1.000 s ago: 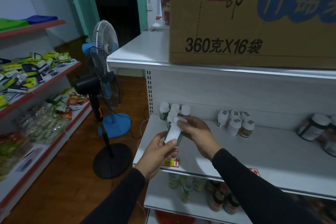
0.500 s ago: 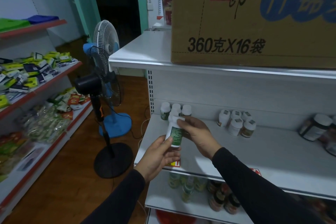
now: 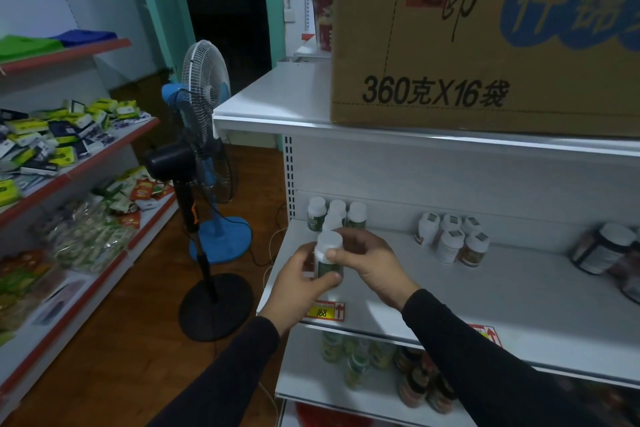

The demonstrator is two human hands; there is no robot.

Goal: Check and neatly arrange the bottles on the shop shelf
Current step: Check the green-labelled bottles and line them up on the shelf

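Holding one green bottle (image 3: 328,262) upright over the front of the shelf (image 3: 485,295), the left hand (image 3: 300,288) wraps its body and the right hand (image 3: 367,262) pinches its white cap. This one looks mid-check, not put back yet. Behind it, four matching bottles (image 3: 334,215) stand bunched. Farther right, the brown-label bottles (image 3: 452,237) and dark jars (image 3: 602,248) look untidy, so most work remains.

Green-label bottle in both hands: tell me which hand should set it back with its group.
Probably left. The left hand wraps the green-label bottle body, nearer the matching bottles; the right hand only pinches its cap.
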